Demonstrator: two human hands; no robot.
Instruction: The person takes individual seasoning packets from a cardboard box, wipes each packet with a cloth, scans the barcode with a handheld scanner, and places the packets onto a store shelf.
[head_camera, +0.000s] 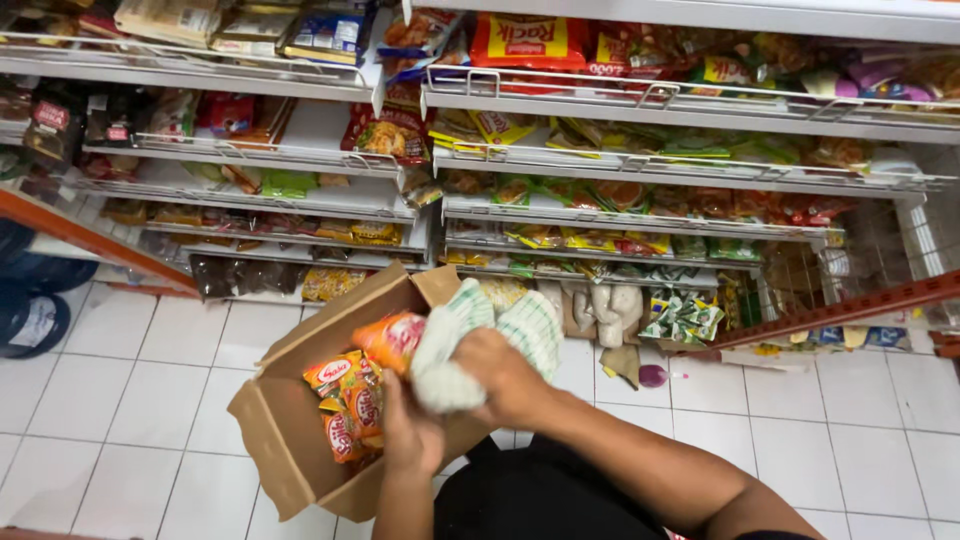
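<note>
Nearest the camera, the left hand is curled shut against the near edge of an open cardboard box, gripping the orange noodle packets that stand packed inside it. Just to the right and a little farther, the right hand is closed around a white cloth with green checks, bunched up so that it hangs over the box's right rim; one orange packet sticks up beside the cloth, touching it. The box is tilted, its flaps spread open toward the shelves, held above the white tiled floor. Farther off, at floor level, pale bags and green-and-white packets sit at the foot of the shelves. Beyond them rise the white wire-fronted shelves, tiered and crowded with snack and noodle packets in red, yellow, green and orange. An orange-red bar slants across at far right.
</note>
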